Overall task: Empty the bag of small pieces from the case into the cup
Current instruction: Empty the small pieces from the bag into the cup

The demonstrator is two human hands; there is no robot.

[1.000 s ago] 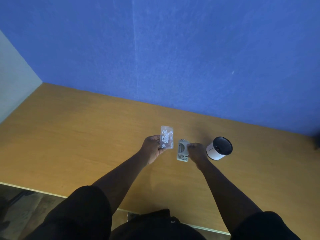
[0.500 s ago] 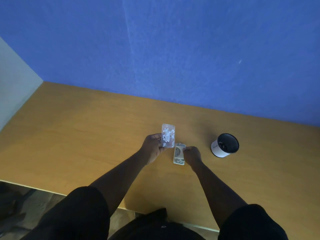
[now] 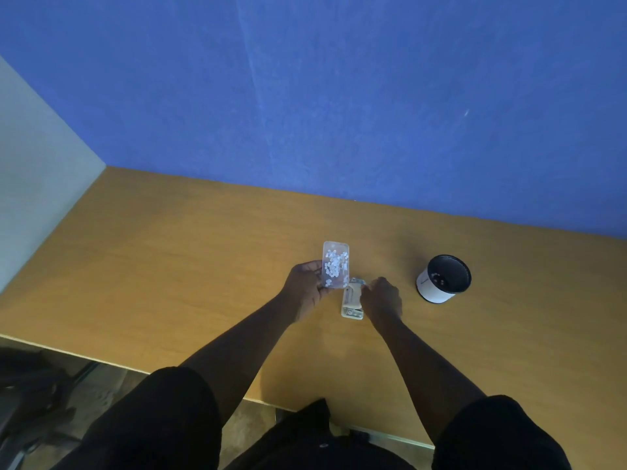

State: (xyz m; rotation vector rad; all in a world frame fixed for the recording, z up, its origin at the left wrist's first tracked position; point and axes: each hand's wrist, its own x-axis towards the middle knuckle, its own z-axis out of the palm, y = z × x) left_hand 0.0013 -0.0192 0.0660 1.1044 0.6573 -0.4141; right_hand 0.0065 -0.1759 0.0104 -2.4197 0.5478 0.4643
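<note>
I see the clear bag of small pieces [image 3: 335,266] pinched upright in my left hand [image 3: 304,289], above the table [image 3: 169,266]. Right hand [image 3: 381,298] fingers closed on the case [image 3: 352,301] lying beside. Cup [image 3: 443,279] stands apart, right.

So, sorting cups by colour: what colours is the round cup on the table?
White outside, black inside, clearest in the head view.
</note>
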